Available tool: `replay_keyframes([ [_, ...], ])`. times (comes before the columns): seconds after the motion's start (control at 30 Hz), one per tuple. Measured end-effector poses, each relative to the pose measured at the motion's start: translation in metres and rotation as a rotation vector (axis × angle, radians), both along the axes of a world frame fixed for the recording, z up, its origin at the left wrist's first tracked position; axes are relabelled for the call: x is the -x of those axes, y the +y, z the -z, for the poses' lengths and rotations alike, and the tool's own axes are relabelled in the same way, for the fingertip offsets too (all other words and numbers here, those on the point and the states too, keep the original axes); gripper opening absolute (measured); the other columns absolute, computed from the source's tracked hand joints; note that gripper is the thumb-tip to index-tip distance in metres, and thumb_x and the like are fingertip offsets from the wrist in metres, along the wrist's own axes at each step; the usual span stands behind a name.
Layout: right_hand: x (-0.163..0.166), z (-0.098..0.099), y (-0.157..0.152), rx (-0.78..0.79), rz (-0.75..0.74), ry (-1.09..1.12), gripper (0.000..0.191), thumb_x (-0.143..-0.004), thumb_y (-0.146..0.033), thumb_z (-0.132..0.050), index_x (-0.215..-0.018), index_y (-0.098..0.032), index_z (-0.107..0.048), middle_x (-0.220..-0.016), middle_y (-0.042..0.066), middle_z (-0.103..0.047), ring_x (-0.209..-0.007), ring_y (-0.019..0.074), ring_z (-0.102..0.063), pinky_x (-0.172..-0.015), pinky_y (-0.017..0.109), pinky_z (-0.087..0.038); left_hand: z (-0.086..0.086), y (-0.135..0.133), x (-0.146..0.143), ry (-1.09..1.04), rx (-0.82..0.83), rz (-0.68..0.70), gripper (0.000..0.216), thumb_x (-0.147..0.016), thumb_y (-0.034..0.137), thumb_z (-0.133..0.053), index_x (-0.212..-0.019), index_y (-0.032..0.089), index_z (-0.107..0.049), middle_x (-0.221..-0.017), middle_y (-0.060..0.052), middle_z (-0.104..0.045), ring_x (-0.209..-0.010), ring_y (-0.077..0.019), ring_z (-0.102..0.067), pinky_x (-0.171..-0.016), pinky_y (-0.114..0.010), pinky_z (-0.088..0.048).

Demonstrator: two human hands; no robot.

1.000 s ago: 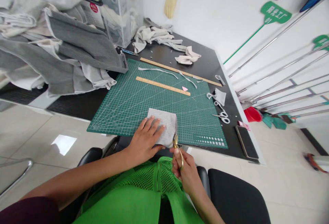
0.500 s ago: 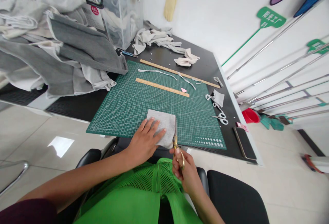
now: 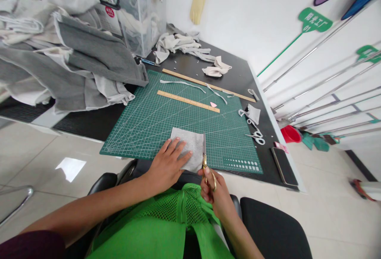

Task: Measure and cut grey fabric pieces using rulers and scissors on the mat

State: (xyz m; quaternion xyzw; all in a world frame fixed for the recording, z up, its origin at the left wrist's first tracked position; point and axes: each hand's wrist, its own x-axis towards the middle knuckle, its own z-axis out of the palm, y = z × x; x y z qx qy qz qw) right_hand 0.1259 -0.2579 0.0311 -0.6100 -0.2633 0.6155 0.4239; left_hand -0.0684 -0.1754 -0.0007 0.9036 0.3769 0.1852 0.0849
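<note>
Resting palm-down on a roughly square piece of light grey fabric (image 3: 193, 142), the left hand (image 3: 167, 167) has its fingers a bit spread, basically holding nothing, just lying flat on the cloth's left side. The right hand (image 3: 216, 191) is curled round the loops of some gold-handled metal scissors (image 3: 204, 163), with the blades pointing away from the body along the cloth's right edge. Can't really tell how far apart the blades are, btw. The cloth sits at the front edge of a big green cutting mat with white grid lines (image 3: 143, 124), which lies on a black tabletop (image 3: 235, 58). Further up the mat there's a short pale wooden ruler (image 3: 188, 101) with a tiny pink scrap (image 3: 213, 104) at its right end, and a longer wooden ruler (image 3: 208, 85) beyond that, plus a couple of skinny grey fabric strips (image 3: 183, 82) around them. Over on the right you've got white-handled scissors (image 3: 259, 140) and a dark-screened phone (image 3: 284, 166) near the tabletop's edge. Far left is a messy heap of grey and white cloth (image 3: 98, 52), right beside a clear plastic bin (image 3: 143, 17).
</note>
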Motion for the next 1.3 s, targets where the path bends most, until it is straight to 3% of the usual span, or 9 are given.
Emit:
replay_keyframes([
  [0.2,-0.011,0.003,-0.013,0.01,-0.066,-0.051,0.045,-0.089,-0.064,-0.062,-0.088,-0.02,-0.056,-0.052,-0.01,-0.041,-0.039,0.0058,-0.032,-0.039,0.021,-0.02,0.005,-0.001,0.0,-0.065,-0.045,0.033,0.097,-0.075,0.089,-0.051,-0.14,0.017,-0.056,-0.143,-0.016,-0.054,-0.139,-0.0398,-0.04,-0.119,-0.059,-0.025],
  [0.33,-0.016,0.006,-0.027,0.023,-0.126,-0.047,0.043,-0.091,-0.062,-0.06,-0.09,-0.019,-0.057,-0.053,-0.009,-0.042,-0.039,0.0058,-0.033,-0.041,0.022,-0.021,0.002,-0.001,0.0,-0.046,-0.093,0.041,0.107,-0.069,0.098,-0.036,-0.131,0.014,-0.062,-0.129,-0.018,-0.063,-0.125,-0.0395,-0.05,-0.103,-0.057,-0.037],
  [0.53,-0.017,0.008,-0.034,0.01,-0.145,-0.026,0.041,-0.093,-0.06,-0.06,-0.092,-0.019,-0.058,-0.053,-0.009,-0.042,-0.04,0.006,-0.035,-0.042,0.022,-0.02,-0.019,0.014,-0.003,0.065,-0.043,0.042,0.089,-0.083,0.086,-0.037,-0.135,0.017,-0.059,-0.116,-0.013,-0.066,-0.103,-0.032,-0.055,-0.085,-0.048,-0.041],
  [0.67,-0.018,0.01,-0.033,0.018,-0.128,0.037,0.046,-0.093,-0.064,-0.057,-0.098,-0.019,-0.057,-0.054,-0.008,-0.043,-0.039,0.0061,-0.035,-0.042,0.022,-0.02,-0.034,0.03,-0.012,0.103,-0.019,0.042,0.048,-0.097,0.06,-0.049,-0.11,0.019,-0.07,-0.097,-0.009,-0.066,-0.099,-0.0283,-0.054,-0.082,-0.043,-0.042],
  [0.77,-0.019,0.013,-0.033,0.018,-0.094,0.092,0.049,-0.092,-0.066,-0.056,-0.097,-0.018,-0.057,-0.055,-0.009,-0.042,-0.039,0.0054,-0.033,-0.041,0.022,-0.018,-0.038,0.05,-0.023,0.129,-0.053,0.114,0.033,-0.097,0.047,-0.057,-0.087,0.019,-0.07,-0.094,-0.008,-0.065,-0.099,-0.0261,-0.055,-0.081,-0.04,-0.042],
  [0.83,-0.019,0.014,-0.032,0.017,-0.066,0.111,0.05,-0.092,-0.067,-0.055,-0.097,-0.018,-0.057,-0.056,-0.009,-0.042,-0.038,0.0049,-0.033,-0.041,0.022,-0.016,-0.04,0.067,-0.032,0.14,-0.072,0.161,0.023,-0.093,0.042,-0.065,-0.09,0.019,-0.07,-0.102,-0.007,-0.066,-0.106,-0.0261,-0.054,-0.082,-0.039,-0.043],
  [1.1,-0.022,0.008,-0.02,0.043,-0.047,0.098,0.056,-0.088,-0.071,-0.057,-0.101,-0.017,-0.058,-0.056,-0.008,-0.043,-0.038,0.005,-0.034,-0.04,0.022,-0.012,-0.052,0.126,-0.058,0.259,0.045,0.186,0.03,-0.077,0.045,-0.081,-0.076,0.018,-0.066,-0.096,-0.006,-0.066,-0.098,-0.0262,-0.057,-0.076,-0.035,-0.042],
  [1.2,-0.024,0.008,-0.022,0.064,-0.041,0.092,0.057,-0.088,-0.071,-0.058,-0.103,-0.016,-0.06,-0.057,-0.008,-0.044,-0.038,0.0048,-0.035,-0.041,0.021,-0.013,-0.053,0.147,-0.061,0.249,0.112,0.237,0.032,-0.076,0.048,-0.08,-0.086,0.02,-0.067,-0.1,-0.005,-0.066,-0.101,-0.0266,-0.057,-0.08,-0.035,-0.044],
  [1.3,-0.025,0.01,-0.026,0.059,-0.052,0.106,0.058,-0.089,-0.071,-0.057,-0.107,-0.015,-0.061,-0.058,-0.008,-0.044,-0.039,0.0047,-0.035,-0.042,0.022,-0.015,-0.048,0.166,-0.059,0.163,0.118,0.433,0.038,-0.08,0.044,-0.078,-0.111,0.026,-0.066,-0.124,-0.005,-0.064,-0.122,-0.0284,-0.052,-0.097,-0.042,-0.044],
])
